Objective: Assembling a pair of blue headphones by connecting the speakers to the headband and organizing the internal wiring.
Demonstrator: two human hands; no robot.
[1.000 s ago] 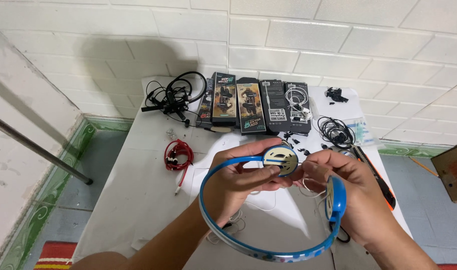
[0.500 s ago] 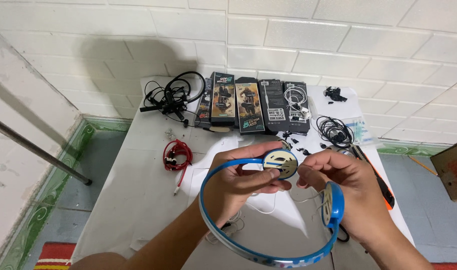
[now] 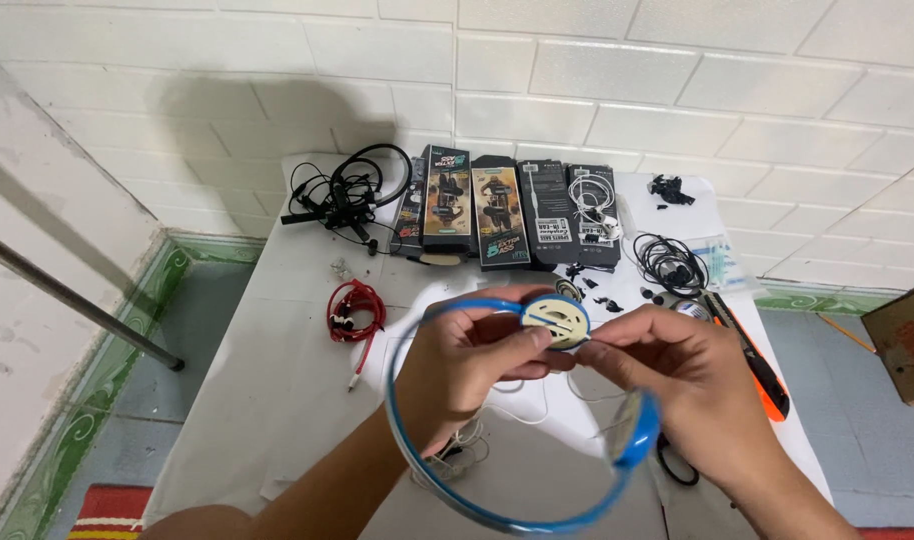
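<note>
Both hands are up over the white worktop (image 3: 277, 400) w/ a blue headband-style headphone (image 3: 497, 515) held between them. Left hand (image 3: 467, 365) has its fingers closed on the band right by the round cream-coloured earcup (image 3: 555, 320), thumb pressed near its edge. Right hand (image 3: 677, 385) is pinched together at the earcup's right side, fingertips touching it, and looks like it's got a thin white wire (image 3: 577, 385) there too, tho can't tell for sure bc it's tiny. The other blue earcup (image 3: 637, 435) hangs just below the right hand, a bit blurred. Band loops down and round toward the bottom of the frame. On the worktop behind: a red cable bundle (image 3: 355, 312) to the left, a tangle of black cables (image 3: 342, 192) at the back left corner, a row of dark retail boxes (image 3: 507, 215) along the wall, a coil of black earphones (image 3: 669, 262) back right, and an orange-black utility knife (image 3: 752, 360) just beside the right hand's wrist side. Cardboard box (image 3: 907, 340) sits on the floor off to the right, well apart from everything.
</note>
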